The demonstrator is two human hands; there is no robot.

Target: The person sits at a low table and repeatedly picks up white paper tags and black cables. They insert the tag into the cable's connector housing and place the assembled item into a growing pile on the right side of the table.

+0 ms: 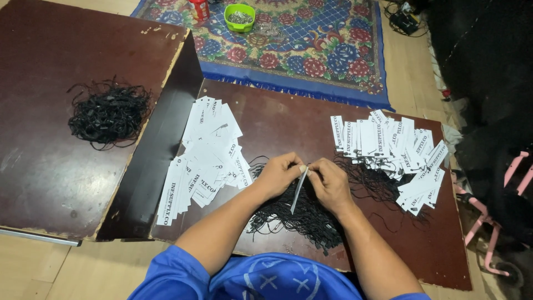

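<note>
**Both hands pinch one white tag, centre frame**

Left hand (279, 173) and right hand (328, 183) meet, fingers closed on a narrow white tag (298, 191) seen edge-on; any cord there is too fine to make out. Black strings (302, 218) heap beneath on the desk (277, 119), partly hidden by the wrists. Loose tags (205, 155) lie left, strung tags (400, 153) right, a green bowl (240, 16) at the top.

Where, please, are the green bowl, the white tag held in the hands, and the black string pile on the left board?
green bowl (240, 18), head view, front wall.
white tag (298, 191), head view, middle of the strip.
black string pile (109, 113), head view, centre of the tangle.
</note>
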